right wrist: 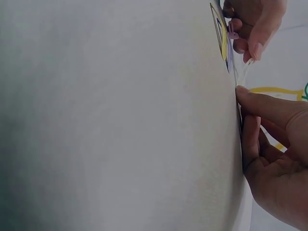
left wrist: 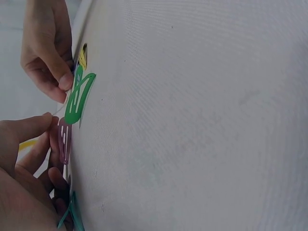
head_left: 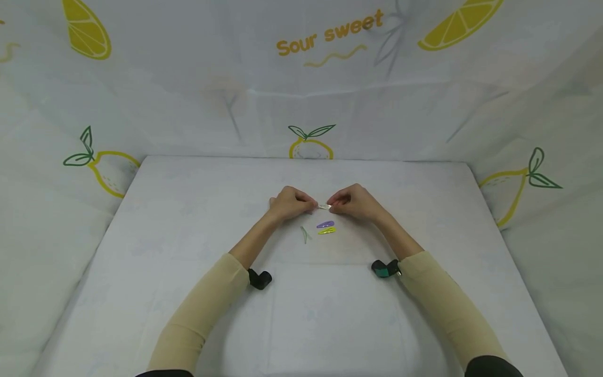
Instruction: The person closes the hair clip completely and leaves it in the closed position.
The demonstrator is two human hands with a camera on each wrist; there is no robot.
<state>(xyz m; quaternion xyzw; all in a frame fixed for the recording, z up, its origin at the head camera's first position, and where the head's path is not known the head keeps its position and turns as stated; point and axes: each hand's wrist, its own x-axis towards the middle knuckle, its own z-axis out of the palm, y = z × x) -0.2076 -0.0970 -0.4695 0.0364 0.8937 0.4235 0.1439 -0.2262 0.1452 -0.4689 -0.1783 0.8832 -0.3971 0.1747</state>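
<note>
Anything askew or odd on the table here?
Yes, mildly: the green clip lies spread in a V and askew, left of the purple clip and yellow clip, which lie roughly parallel. No damage stands out.

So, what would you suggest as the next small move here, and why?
I'd probably lower the white clip beside the purple clip: the left hand and right hand pinch it near its opposite ends, and the purple clip lies next to the yellow clip on the table, close by on the person's side, so the trip looks short.
</note>
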